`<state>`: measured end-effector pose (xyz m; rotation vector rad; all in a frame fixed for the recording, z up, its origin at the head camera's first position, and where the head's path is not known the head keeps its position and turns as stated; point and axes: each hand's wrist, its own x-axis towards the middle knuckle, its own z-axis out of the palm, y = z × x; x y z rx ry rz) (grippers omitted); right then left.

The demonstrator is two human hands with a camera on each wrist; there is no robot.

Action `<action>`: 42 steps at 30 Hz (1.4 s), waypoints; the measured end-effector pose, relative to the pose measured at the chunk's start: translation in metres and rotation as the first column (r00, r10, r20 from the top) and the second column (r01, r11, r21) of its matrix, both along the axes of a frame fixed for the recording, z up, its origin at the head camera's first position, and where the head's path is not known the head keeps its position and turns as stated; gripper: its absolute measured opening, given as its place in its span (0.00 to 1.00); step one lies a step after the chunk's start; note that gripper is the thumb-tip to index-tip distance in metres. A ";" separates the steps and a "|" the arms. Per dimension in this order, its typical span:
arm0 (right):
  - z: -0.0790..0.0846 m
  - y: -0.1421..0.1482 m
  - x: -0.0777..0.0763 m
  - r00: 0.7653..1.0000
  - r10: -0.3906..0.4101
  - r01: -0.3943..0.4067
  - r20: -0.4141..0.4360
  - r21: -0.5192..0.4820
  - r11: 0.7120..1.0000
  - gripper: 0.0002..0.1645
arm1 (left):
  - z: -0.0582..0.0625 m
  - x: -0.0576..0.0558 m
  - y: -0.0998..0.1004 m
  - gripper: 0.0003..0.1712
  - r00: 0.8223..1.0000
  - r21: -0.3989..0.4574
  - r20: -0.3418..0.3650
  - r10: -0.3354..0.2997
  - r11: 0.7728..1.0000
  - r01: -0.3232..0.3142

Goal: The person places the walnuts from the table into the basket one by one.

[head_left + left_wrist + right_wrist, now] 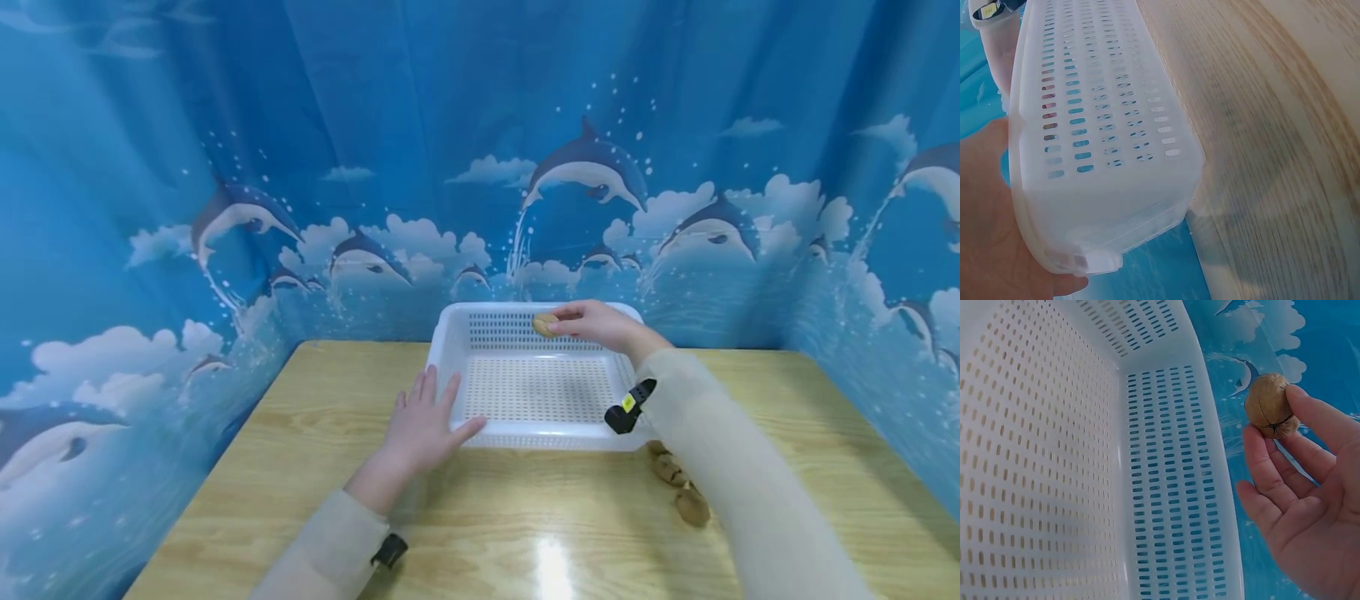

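A white perforated plastic basket (pixel 540 439) stands at the back of the table. My right hand (pixel 600 323) pinches a brown walnut (pixel 1270 405) between thumb and fingertips. In the head view the walnut overlaps the basket's far wall; the right wrist view shows it beside the rim, with a dark crack in its shell. My left hand (pixel 424 427) rests at the basket's front left corner, fingers spread and straight. The left wrist view shows that hand along the rim of the basket (pixel 1104 194). Several more walnuts (pixel 692 505) lie on the table, partly hidden by my right forearm.
The wooden table (pixel 337 392) reaches back to a blue curtain (pixel 420 167) printed with dolphins, which also hangs along both sides. A black wrist camera (pixel 628 407) sits on my right sleeve, over the basket's right side. Light glares on the tabletop in front.
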<state>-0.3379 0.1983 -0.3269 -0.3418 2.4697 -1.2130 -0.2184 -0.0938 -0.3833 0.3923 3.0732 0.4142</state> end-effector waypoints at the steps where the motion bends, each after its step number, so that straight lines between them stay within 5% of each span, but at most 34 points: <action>1: -0.001 -0.001 -0.003 1.000 0.009 -0.009 0.000 -0.011 1.000 0.35 | 0.000 0.000 0.000 0.49 1.000 0.002 -0.005 -0.003 1.000 0.003; 20: -0.029 -0.037 -0.036 0.999 0.031 -0.031 0.006 0.018 0.999 0.30 | -0.002 0.002 -0.003 0.50 0.999 0.007 -0.044 -0.020 1.000 0.020; 42: -0.055 -0.091 -0.050 0.996 0.057 -0.067 0.073 0.141 0.988 0.24 | 0.000 0.006 -0.002 0.52 0.999 0.001 -0.039 -0.012 1.000 0.012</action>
